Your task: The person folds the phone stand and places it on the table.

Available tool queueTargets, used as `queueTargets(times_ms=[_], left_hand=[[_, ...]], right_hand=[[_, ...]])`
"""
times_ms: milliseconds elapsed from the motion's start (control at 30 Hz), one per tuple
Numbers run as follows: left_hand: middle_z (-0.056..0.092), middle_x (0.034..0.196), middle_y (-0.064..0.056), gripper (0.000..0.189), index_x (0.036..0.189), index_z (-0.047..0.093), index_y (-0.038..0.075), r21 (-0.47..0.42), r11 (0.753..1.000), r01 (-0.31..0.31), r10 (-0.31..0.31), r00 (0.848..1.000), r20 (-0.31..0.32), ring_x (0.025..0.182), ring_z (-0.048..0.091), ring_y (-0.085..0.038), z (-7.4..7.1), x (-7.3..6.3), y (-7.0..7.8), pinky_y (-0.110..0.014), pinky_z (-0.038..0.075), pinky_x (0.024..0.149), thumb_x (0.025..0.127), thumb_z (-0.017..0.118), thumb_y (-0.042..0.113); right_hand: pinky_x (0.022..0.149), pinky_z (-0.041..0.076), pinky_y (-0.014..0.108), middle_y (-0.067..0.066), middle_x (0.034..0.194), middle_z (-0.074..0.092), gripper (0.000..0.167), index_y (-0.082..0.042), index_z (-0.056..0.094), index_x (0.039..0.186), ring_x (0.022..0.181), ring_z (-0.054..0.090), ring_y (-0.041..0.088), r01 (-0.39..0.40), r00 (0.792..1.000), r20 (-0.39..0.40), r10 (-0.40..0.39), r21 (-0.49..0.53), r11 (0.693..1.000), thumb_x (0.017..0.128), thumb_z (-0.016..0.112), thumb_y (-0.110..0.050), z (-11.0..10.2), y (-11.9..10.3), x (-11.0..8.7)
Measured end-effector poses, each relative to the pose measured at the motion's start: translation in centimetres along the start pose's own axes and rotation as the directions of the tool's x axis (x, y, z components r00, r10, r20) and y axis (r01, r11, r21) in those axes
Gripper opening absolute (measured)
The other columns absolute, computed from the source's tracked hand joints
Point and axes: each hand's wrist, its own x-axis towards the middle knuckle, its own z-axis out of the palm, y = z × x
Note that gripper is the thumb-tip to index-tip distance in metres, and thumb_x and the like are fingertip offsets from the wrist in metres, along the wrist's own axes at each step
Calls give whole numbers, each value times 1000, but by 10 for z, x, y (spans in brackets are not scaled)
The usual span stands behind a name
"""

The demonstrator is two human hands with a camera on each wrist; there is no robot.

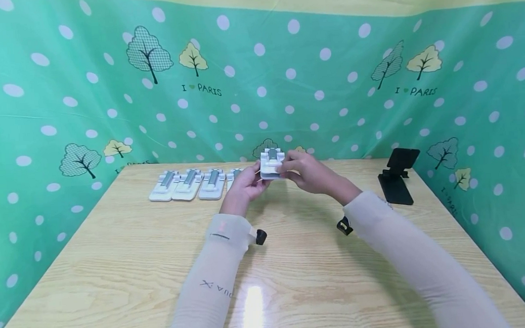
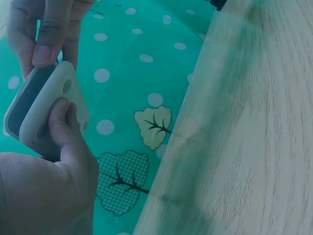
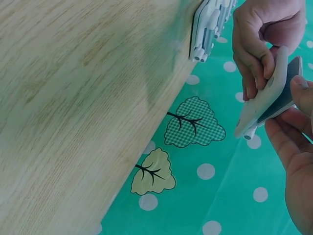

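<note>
A folding phone stand [image 1: 271, 162], white with grey parts, is held up over the back of the table between both hands. My left hand [image 1: 244, 182] grips its white base from the left, fingers against the underside with its round grey pads [image 2: 67, 87]. From the right, my right hand [image 1: 311, 172] pinches the other plate between thumb and fingers. In the right wrist view a narrow wedge-shaped gap shows between the base [image 3: 266, 100] and the dark-faced plate [image 3: 286, 95]. To the left, several similar folded white stands [image 1: 186, 184] lie in a row, the rightmost partly hidden by my left hand.
An unfolded black phone stand [image 1: 396, 177] is at the table's right back. A green dotted curtain [image 1: 258, 75] hangs behind the wooden table [image 1: 116, 270] and along both sides. Both sleeves carry a small black device [image 1: 261, 237] near the wrist.
</note>
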Motion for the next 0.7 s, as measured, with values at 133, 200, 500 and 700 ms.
queueTargets(times_ms=[133,200,500,700], left_hand=[[59,141,-16,37,141,56,6,13,1000,-1,1,1000,8,126,60,-26,0,0,0,-31,60,92,107,53,20],[59,141,-16,37,141,55,6,17,1000,-3,3,1000,11,125,61,-25,0,-1,0,-31,60,92,107,53,21],[58,140,-15,36,141,55,5,12,1000,1,-2,1000,23,125,60,-26,-1,-2,0,-31,60,93,107,53,19],[58,140,-15,36,140,55,4,43,999,-4,2,1000,31,126,60,-26,-2,-1,-1,-32,60,93,107,53,19]], right_hand=[[70,55,33,8,92,65,15,-5,80,99,82,60,22,-6,1000,20,6,-3,1000,90,73,5,0,-2,0],[69,55,32,9,93,65,15,-5,80,101,81,60,22,-5,1000,29,6,-13,1000,91,73,4,-1,-3,1],[64,52,28,11,94,65,14,-5,79,103,77,57,20,7,999,40,-5,-57,998,93,72,2,0,-5,0],[64,53,28,11,94,65,13,-4,79,101,77,57,20,1,999,37,1,-58,998,93,71,2,2,-6,-3]])
